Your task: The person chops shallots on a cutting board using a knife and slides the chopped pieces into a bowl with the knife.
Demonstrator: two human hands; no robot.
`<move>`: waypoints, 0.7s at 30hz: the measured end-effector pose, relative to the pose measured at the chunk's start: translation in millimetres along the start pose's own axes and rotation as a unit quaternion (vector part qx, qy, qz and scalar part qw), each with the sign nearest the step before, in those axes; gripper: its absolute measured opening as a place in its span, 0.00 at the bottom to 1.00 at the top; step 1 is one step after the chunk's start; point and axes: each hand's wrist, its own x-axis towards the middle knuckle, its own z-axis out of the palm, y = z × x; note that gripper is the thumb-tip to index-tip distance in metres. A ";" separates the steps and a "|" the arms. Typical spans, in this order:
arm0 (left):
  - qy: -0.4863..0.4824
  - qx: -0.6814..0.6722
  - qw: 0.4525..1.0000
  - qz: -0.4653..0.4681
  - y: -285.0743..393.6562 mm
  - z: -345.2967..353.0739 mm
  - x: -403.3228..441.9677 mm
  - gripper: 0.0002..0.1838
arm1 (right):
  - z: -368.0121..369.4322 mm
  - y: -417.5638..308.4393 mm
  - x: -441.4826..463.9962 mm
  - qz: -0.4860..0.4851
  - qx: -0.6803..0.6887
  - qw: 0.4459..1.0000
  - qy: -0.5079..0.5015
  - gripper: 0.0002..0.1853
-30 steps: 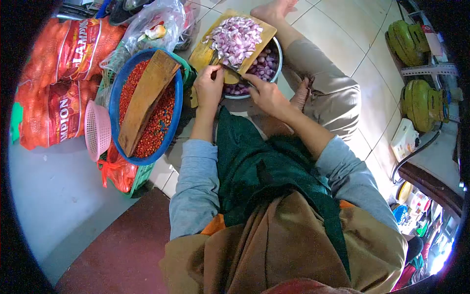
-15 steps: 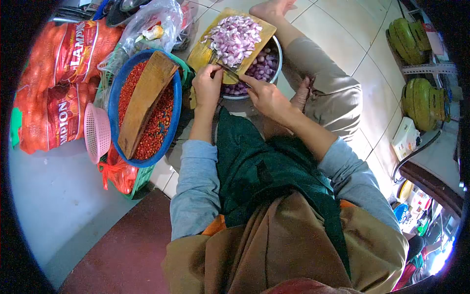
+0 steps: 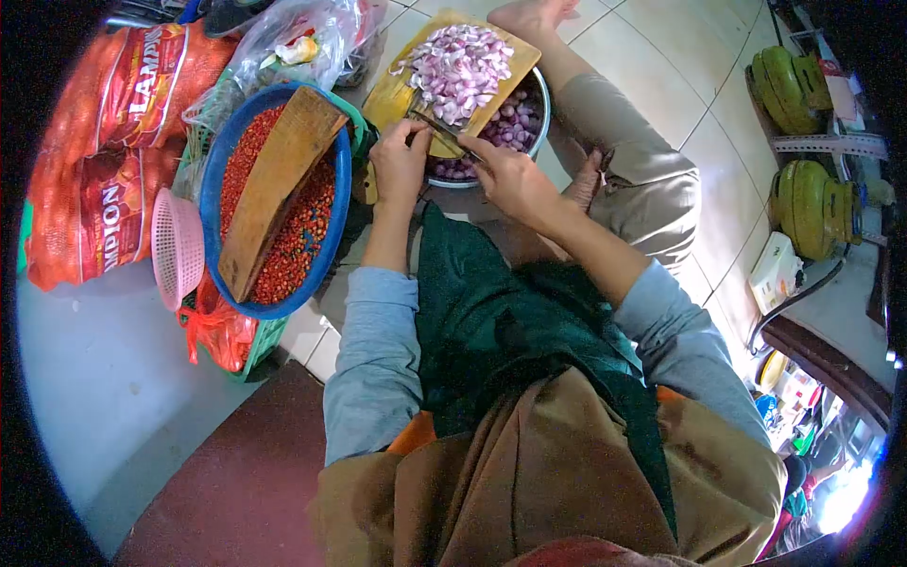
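Observation:
My right hand (image 3: 518, 181) is wrapped round the handle of a knife (image 3: 442, 128), its blade slanting up and left over the lower part of a wooden cutting board (image 3: 522, 59). Close to the blade's tip, my left hand (image 3: 398, 163) has its fingers pinched together at the board's lower left edge; whatever they hold is hidden. Chopped shallots (image 3: 460, 71) lie heaped on the board. Beneath it, a metal bowl (image 3: 545, 111) holds whole peeled shallots (image 3: 513, 123), partly covered by the board.
To the left, a blue basin (image 3: 210, 194) contains chopped red chillies (image 3: 248, 156), with a wooden block (image 3: 283, 194) across it. Beside it are a pink basket (image 3: 177, 248) and red net sacks (image 3: 123, 213). Green gas cylinders (image 3: 812, 208) stand at right, beyond my bent leg (image 3: 647, 189).
The view has shifted a little, so the basin and sacks sit slightly further left. Both hands stay at the board's lower edge, with the knife moved only slightly.

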 end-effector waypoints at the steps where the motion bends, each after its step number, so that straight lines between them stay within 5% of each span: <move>1: 0.001 -0.005 1.000 0.002 -0.5 0.0 -0.8 0.06 | 0.4 -1.1 -2.4 0.002 -0.003 1.000 0.000 0.21; 8: 0.000 -0.005 1.000 0.010 -0.7 0.2 2.4 0.06 | 34.9 21.8 28.9 -0.063 -0.009 0.997 0.042 0.21; 17: -0.013 -0.007 0.999 -0.028 -5.1 0.7 -0.5 0.08 | 5.5 -3.1 2.4 0.060 -0.001 0.998 -0.032 0.23; 21: -0.018 -0.023 0.999 -0.025 -3.3 -0.6 -0.7 0.08 | 35.8 19.2 23.8 -0.029 -0.014 0.999 0.026 0.22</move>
